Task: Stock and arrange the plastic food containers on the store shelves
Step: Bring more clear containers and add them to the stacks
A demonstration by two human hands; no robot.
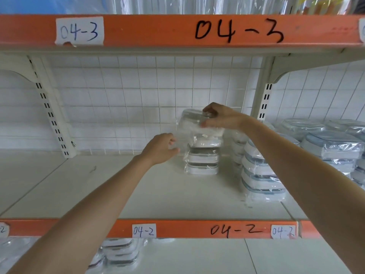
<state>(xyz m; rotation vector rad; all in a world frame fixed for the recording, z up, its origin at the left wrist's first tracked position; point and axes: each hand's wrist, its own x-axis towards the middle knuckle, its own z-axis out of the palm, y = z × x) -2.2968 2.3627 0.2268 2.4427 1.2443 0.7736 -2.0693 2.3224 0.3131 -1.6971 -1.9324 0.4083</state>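
Wrapped container (197,123), in clear plastic film, sits tilted on top of the short stack (202,159) of the same containers, which stands on the shelf (138,194) marked 04-2, close to the wire grid back. Right hand (221,117) grips the top container from above, thumb and fingers curled over its far right edge. Left hand (161,148) is just left of the stack, its fingers loosely bent and pinching the loose film at the side. Right of the stack stands a taller pile (260,175) of blue-rimmed containers, and more wrapped containers (331,143) lie farther right.
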